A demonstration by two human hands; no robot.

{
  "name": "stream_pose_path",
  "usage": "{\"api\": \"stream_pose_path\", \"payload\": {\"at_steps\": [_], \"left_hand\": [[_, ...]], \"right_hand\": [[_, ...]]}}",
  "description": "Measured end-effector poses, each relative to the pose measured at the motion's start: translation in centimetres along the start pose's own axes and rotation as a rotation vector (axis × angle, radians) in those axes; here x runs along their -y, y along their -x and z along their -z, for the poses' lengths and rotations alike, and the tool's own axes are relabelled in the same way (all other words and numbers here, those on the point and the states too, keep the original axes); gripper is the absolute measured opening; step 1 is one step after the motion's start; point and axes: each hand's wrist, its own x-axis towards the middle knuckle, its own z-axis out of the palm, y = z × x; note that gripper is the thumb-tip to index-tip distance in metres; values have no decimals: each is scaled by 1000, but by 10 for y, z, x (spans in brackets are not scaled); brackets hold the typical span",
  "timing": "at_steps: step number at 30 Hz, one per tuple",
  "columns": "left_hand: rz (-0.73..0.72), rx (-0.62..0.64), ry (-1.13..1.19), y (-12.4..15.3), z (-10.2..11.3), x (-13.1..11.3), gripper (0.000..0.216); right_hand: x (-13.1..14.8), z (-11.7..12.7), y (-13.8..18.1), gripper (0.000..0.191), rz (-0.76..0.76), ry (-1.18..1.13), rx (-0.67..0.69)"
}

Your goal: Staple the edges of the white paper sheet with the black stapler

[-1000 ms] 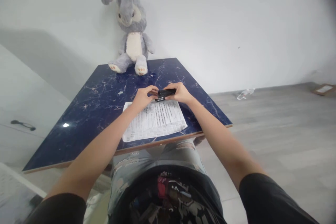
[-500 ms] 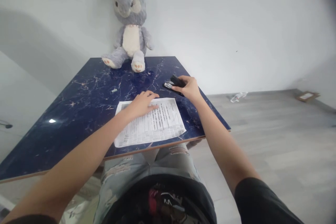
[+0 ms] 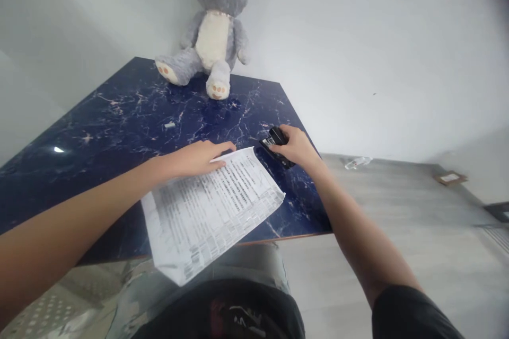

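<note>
Printed sheets of paper [image 3: 214, 201] slant across the front of the table, with their lower corner hanging past its edge. My left hand [image 3: 201, 158] pinches their far edge, thumb on top and fingers at the back. To the right, my right hand [image 3: 299, 147] is wrapped round a black stapler [image 3: 283, 161]. The stapler lies low over the tabletop, its front end just beyond the paper's upper right corner and apart from it. How many sheets there are I cannot tell.
The blue marble-patterned table [image 3: 95, 132] has a small pale piece [image 3: 169, 125] on it. A grey plush toy [image 3: 214, 37] sits at the back against the wall. On the floor at right lie a clear plastic item [image 3: 358, 162] and a brown flat box [image 3: 450, 177].
My left hand has taken hold of the paper's far edge; the paper has turned and come toward me. The stapler has turned slightly in my right hand. The camera view has shifted.
</note>
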Motion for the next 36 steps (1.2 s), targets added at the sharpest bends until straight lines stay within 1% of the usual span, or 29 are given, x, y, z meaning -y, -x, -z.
{"api": "stream_pose_path", "payload": {"at_steps": [2, 4, 5, 7, 9, 11, 13, 15, 16, 17, 19, 21, 23, 28, 32, 36], "left_hand": [[-37, 46, 148, 3, 5, 10, 59], [-57, 50, 254, 5, 10, 18, 62], [-57, 49, 282, 5, 12, 20, 58], [-34, 53, 320, 6, 15, 23, 43], [-2, 79, 366, 6, 15, 22, 34], [10, 135, 408, 6, 13, 21, 38], [-2, 194, 434, 6, 10, 21, 48], [-25, 218, 460, 5, 7, 20, 58], [-35, 206, 475, 5, 6, 20, 61], [-42, 186, 489, 5, 4, 20, 63], [-35, 135, 509, 4, 2, 19, 67], [0, 88, 519, 4, 1, 17, 68], [45, 65, 534, 4, 0, 16, 69], [130, 55, 604, 5, -2, 15, 65], [182, -7, 672, 5, -3, 12, 57], [204, 9, 753, 5, -3, 10, 56]], "right_hand": [[2, -4, -4, 19, 1, 23, 49], [3, -7, -6, 17, 20, 61, 94], [4, -8, -6, 16, 34, 85, 117], [5, -10, -4, 17, 62, 128, 156], [4, -10, 0, 18, 93, 144, 167], [3, -10, 5, 17, 122, 145, 163], [3, -9, 7, 14, 142, 147, 176], [5, -9, 8, 9, 162, 139, 197], [5, -9, 8, 9, 171, 127, 200], [6, -10, 8, 15, 175, 109, 188], [7, -12, 9, 30, 163, 71, 136], [9, -15, 11, 39, 136, 47, 72], [10, -17, 14, 38, 124, 36, 46], [16, -17, 17, 38, 134, 32, 78], [20, -14, 17, 39, 146, 43, 120], [22, -12, 18, 40, 153, 29, 160]]}}
